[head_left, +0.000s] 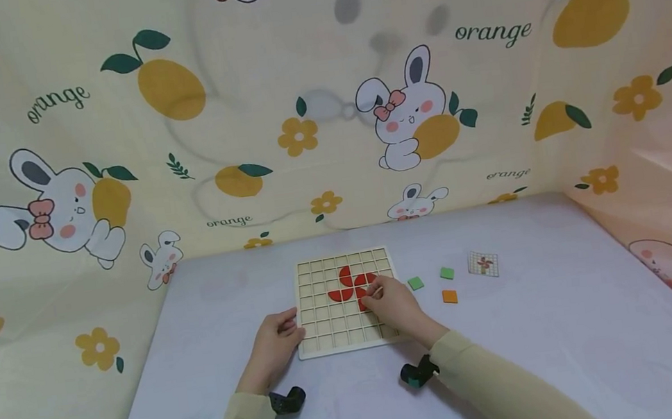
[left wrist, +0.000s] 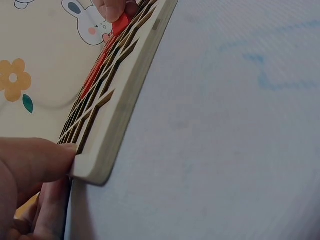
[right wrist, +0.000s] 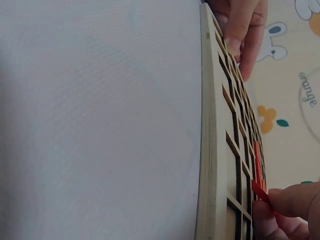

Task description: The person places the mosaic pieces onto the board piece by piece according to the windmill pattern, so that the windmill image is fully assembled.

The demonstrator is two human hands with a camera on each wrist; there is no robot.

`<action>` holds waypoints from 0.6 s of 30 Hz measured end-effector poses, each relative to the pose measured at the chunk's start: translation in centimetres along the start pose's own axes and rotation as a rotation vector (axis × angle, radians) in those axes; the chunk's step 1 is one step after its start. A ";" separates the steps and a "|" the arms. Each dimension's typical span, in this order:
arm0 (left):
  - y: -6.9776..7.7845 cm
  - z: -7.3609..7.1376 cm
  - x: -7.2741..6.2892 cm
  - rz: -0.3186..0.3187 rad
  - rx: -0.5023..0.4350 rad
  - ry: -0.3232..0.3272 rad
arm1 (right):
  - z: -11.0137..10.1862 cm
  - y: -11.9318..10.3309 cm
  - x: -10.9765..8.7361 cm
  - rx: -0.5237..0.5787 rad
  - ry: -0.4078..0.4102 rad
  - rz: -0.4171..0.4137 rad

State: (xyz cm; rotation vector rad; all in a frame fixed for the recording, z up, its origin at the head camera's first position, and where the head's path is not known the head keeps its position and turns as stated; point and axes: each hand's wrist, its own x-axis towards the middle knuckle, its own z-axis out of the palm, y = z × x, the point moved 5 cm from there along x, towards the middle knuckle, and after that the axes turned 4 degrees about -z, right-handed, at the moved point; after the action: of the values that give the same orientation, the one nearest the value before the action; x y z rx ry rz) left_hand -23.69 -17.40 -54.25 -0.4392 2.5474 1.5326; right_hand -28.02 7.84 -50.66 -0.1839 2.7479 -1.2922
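A pale wooden grid board (head_left: 320, 324) lies on the table, several red curved-edge tiles (head_left: 341, 295) set pinwheel-like near its middle. My left hand (head_left: 276, 346) grips the board's left edge, thumb on top and fingers at the side. Between thumb and fingertips, my right hand (head_left: 397, 305) pinches a red tile (right wrist: 262, 194) over the grid, just below the other red tiles. In the right wrist view that tile is tilted, one end at the grid bars. The fingers partly hide it in the head view.
Right of the board lie two green square tiles (head_left: 416, 283), an orange square tile (head_left: 450, 297) and a small pattern card (head_left: 483, 263) with a grid print. A printed curtain (head_left: 273, 105) rises behind the white table (head_left: 526, 326).
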 end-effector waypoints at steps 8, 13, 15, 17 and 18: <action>0.2 -0.1 -0.1 0.007 0.000 -0.001 | 0.1 -0.3 0.0 -0.045 0.020 -0.021; 0.1 0.0 -0.1 0.011 0.003 -0.001 | 0.1 -0.3 0.0 -0.072 0.033 -0.036; 0.1 0.0 0.0 0.010 0.006 0.000 | 0.1 -0.4 -0.1 -0.087 0.036 -0.051; 0.0 0.0 0.0 0.012 0.005 -0.001 | 0.1 -0.4 -0.2 -0.102 0.037 -0.065; 0.0 0.0 0.0 0.013 0.008 -0.002 | 0.1 -0.4 -0.2 -0.109 0.039 -0.066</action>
State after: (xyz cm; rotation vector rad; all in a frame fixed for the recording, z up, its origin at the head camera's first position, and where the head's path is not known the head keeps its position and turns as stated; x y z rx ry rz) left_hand -23.72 -17.39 -54.28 -0.4211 2.5585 1.5264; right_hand -27.76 7.59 -50.41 -0.2621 2.8703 -1.1732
